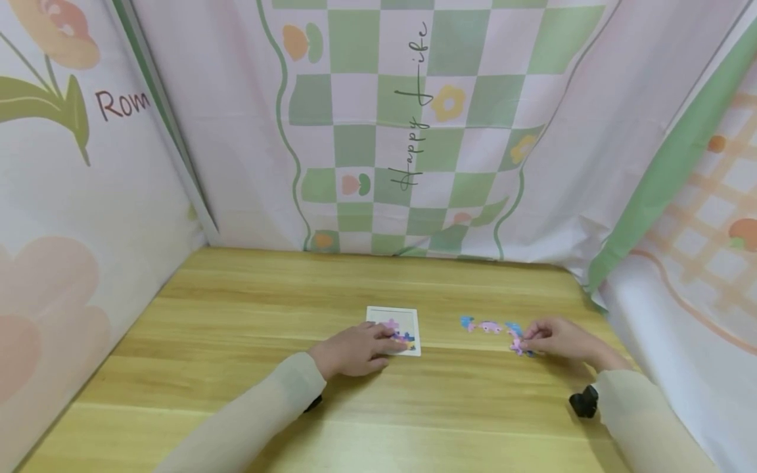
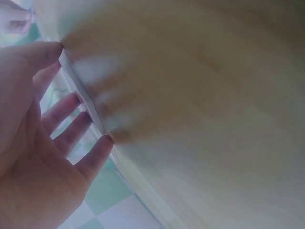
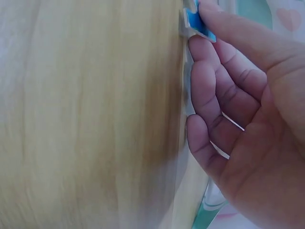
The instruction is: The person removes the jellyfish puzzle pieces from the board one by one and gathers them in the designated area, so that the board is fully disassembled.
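Fingers spread, my left hand [image 1: 357, 349] rests on a white-framed jigsaw puzzle tray [image 1: 417, 334] and covers its lower left. Inside the tray, pink, blue and yellow puzzle pieces [image 1: 390, 324] show past the fingertips. In the left wrist view the fingertips [image 2: 106, 141] touch the tray's edge low over the wood. At the right, my right hand [image 1: 558, 338] pinches a puzzle piece [image 3: 201, 26] with a blue face between thumb and index finger. Its other fingers curl loosely near the tabletop. Several loose pieces, among them a pink one [image 1: 489, 326], lie left of that hand.
The wood-grain table [image 1: 284, 289] meets a green-checked cloth [image 1: 390, 226] at its back edge. Patterned cloth walls stand at left and right, the right one [image 1: 698, 276] close beyond the right hand. A black wrist device [image 1: 584, 402] sits by the right cuff.
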Motion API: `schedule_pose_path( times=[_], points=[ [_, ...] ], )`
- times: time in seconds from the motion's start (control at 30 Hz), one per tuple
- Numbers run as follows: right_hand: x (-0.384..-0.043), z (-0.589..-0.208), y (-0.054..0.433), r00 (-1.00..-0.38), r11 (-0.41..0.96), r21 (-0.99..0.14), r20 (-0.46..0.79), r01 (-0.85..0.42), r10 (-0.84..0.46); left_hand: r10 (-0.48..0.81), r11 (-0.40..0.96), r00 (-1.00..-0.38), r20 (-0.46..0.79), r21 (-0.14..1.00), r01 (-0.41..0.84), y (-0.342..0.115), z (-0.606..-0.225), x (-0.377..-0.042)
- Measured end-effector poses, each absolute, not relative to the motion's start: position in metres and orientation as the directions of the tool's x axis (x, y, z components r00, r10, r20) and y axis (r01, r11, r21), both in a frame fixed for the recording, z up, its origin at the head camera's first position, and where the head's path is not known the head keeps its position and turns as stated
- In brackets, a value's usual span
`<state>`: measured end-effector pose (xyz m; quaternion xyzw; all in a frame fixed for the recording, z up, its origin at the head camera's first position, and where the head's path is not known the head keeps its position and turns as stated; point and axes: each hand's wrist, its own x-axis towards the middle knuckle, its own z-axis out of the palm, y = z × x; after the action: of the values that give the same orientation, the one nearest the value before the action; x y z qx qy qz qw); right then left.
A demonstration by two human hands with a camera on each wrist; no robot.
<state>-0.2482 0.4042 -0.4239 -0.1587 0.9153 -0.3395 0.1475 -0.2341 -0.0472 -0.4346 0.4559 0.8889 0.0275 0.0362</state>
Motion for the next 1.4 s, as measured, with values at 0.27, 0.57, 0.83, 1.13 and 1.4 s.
schedule_pose_path(
  times=[0.27, 0.57, 0.83, 1.13, 1.4],
  points=[
    [-0.249, -0.426, 0.402, -0.921, 0.756, -0.638, -0.192, -0.146, -0.340, 0.815, 0.580, -0.579, -0.039, 0.075, 0.811, -0.047, -0.435, -0.234],
    [-0.251, -0.429, 0.402, -0.929, 0.763, -0.630, -0.183, -0.141, -0.322, 0.812, 0.583, -0.581, -0.050, 0.083, 0.808, -0.047, -0.434, -0.233],
    [-0.251, -0.429, 0.402, -0.932, 0.762, -0.633, -0.179, -0.137, -0.316, 0.804, 0.590, -0.594, -0.020, 0.144, 0.794, -0.047, -0.437, -0.236],
    [-0.249, -0.420, 0.401, -0.934, 0.752, -0.654, -0.215, -0.081, -0.287, 0.794, 0.604, -0.607, -0.038, 0.163, 0.780, -0.049, -0.439, -0.236],
    [-0.255, -0.411, 0.390, -0.936, 0.762, -0.618, -0.117, -0.193, -0.332, 0.794, 0.607, -0.604, -0.062, 0.103, 0.788, -0.051, -0.435, -0.234]
  ],
)
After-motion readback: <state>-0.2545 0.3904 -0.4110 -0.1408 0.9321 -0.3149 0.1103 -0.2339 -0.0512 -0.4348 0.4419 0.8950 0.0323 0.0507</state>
